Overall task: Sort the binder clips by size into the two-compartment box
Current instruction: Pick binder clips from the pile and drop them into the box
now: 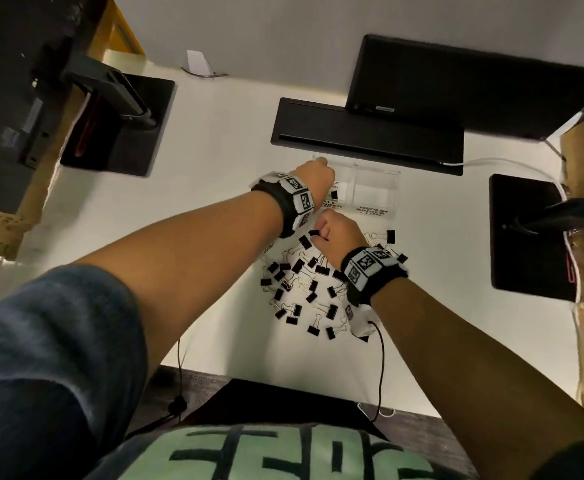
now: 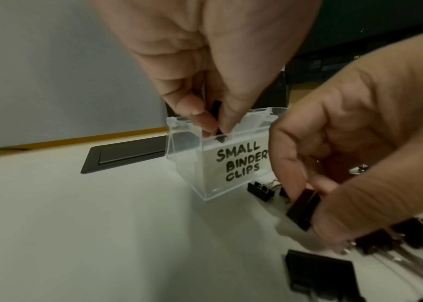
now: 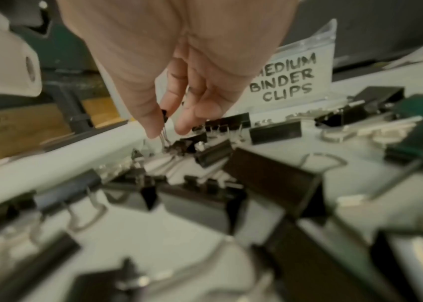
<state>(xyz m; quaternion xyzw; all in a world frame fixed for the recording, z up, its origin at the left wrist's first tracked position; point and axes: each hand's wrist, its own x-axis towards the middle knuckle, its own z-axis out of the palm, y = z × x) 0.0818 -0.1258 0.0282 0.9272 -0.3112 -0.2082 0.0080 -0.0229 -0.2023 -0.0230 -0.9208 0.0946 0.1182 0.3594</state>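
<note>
While my left hand (image 2: 205,67) pinches a small black binder clip (image 2: 216,108) over the clear plastic two-compartment box (image 2: 187,163), at its "SMALL" side, I'd release low; my right hand (image 1: 335,237) grips another black clip (image 2: 304,210) just before that box, above the scattered pile (image 1: 304,289).

head: high, looking down | wrists: close, along fingers; both wrist views share box (image 2: 187,163) and clips (image 3: 277,130)
</note>
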